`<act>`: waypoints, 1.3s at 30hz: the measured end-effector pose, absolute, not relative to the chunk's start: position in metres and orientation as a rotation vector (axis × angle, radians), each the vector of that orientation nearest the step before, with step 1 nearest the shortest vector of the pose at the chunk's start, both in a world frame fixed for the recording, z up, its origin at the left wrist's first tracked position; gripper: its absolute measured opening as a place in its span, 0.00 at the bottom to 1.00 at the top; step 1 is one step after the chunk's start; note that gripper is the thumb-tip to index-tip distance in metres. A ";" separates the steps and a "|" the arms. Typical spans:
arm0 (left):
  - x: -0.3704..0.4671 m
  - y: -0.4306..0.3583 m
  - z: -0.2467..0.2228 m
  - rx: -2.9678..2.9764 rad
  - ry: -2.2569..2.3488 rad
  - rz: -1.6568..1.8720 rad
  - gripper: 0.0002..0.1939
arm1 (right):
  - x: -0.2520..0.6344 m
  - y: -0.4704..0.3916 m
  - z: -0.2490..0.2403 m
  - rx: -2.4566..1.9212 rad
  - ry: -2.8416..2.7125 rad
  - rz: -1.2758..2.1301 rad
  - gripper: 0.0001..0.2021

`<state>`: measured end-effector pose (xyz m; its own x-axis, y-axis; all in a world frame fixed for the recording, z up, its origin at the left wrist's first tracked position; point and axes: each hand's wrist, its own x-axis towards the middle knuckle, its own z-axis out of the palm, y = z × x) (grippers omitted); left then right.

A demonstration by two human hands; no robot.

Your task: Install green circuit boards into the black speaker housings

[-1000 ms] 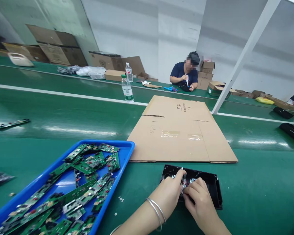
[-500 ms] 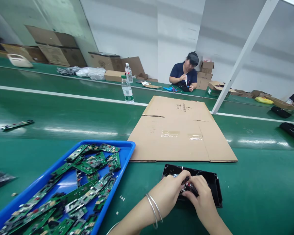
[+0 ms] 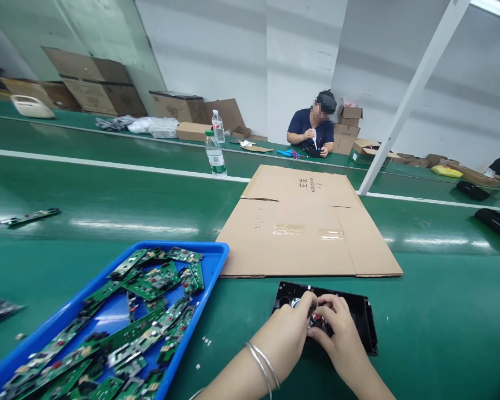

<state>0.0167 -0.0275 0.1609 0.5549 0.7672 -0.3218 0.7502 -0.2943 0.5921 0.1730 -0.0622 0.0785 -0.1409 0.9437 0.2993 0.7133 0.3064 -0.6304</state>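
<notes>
A black plastic housing (image 3: 364,319) lies open on the green belt close in front of me. My left hand (image 3: 285,336), with thin bracelets on the wrist, and my right hand (image 3: 337,333) meet over its middle. The fingertips of both pinch small wires and parts (image 3: 314,318) inside the housing. What exactly each finger grips is hidden by the hands.
A blue tray (image 3: 210,278) holding several green circuit boards sits at my left. A flattened cardboard sheet (image 3: 304,228) lies just beyond the housing. Farther off stand two water bottles (image 3: 215,154), cardboard boxes, black housings at the right, and a seated co-worker (image 3: 312,130).
Both hands stayed over the housing, their fingers shifting slightly around the wires. The view tilted a little.
</notes>
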 end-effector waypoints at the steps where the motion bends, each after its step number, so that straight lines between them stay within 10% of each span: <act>1: 0.017 -0.029 0.161 2.073 1.240 0.012 0.18 | 0.172 -0.063 0.079 -1.470 -1.933 0.427 0.05; 39: 0.025 -0.025 0.135 1.651 1.217 0.472 0.09 | 0.169 -0.065 0.073 -1.385 -1.819 0.106 0.11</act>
